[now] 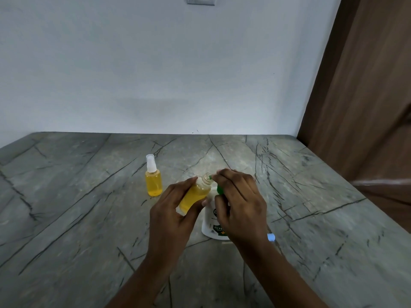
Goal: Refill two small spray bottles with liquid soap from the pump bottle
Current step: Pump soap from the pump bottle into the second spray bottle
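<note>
View: head, looking forward and down
Left hand [175, 210]: fingers and thumb curled round the open bottle [195, 194], holding it tilted above the counter with its mouth up and to the right
Open bottle: uncapped, yellow liquid fills most of it; its threaded neck sits just at the green nozzle
Right hand [240, 205]: fingers bent down over the green head of the pump bottle [213, 225] and gripping it; fingertips reach the open bottle's mouth
Pump bottle: white, upright on the counter, near the middle, mostly hidden behind both hands
Capped bottle [153, 178]: upright, white spray top on, yellow to the shoulder; left of the hands and apart from them
Blue piece [270, 237]: small, pale, on the counter just right of the right wrist; too small to tell what it is
Counter [89, 196]: grey veined stone; its back edge meets the wall [155, 74], its right edge runs on a slant along the wooden panel [355, 107]; near edge out of frame
Open room: broad stone runs from the capped bottle to the left side, behind the bottles to the wall, and right of the right hand to the slanted edge
Tight spots: the gap between the capped bottle and the left hand; the blue piece beside the right forearm
Switch plate [200, 0]: on the wall, at the top
</note>
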`<state>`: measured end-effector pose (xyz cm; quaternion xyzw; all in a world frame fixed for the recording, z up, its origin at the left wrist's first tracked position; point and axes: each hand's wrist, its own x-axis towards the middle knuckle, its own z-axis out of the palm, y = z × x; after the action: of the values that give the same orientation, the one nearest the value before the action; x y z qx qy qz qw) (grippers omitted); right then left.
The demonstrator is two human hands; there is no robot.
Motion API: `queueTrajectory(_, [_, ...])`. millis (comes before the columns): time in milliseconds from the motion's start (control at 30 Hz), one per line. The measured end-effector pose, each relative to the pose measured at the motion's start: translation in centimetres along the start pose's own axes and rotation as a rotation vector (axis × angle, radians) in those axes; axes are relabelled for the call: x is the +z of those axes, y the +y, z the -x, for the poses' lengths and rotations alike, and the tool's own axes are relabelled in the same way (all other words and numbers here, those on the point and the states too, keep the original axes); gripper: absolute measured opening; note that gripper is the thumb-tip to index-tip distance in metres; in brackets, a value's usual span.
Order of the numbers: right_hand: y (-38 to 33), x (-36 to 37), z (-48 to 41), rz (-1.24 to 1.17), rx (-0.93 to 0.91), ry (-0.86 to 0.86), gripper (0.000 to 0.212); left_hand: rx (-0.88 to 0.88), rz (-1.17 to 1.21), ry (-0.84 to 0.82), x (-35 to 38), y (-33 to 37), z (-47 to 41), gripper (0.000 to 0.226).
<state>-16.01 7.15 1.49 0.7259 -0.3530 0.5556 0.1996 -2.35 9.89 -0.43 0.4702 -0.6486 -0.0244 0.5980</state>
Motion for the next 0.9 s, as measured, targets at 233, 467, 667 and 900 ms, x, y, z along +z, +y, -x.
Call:
queueTrajectory(233, [0.05,-0.34,-0.6,0.011,-0.008,-0.03,0.027,-0.016,0.011,0.02,-0.05,-0.04,-0.08,0.04])
queueTrajectory(467, [0.01,-0.27,-0.55,0.003,0.006,-0.026,0.026,-0.042,0.043,0.024,0.14,0.22,-0.06,0.039])
queueTrajectory(667, [0.1,-0.02,-0.23,-0.006,0.003,-0.002,0.026,-0.035,0.038,0.02,0.13,-0.04,0.06,0.042])
queueTrajectory(900, [-0.03,-0.01,-0.09,-0.005,0.009,-0.001,0.026,-0.018,0.01,0.012,0.06,-0.2,0.08,0.043])
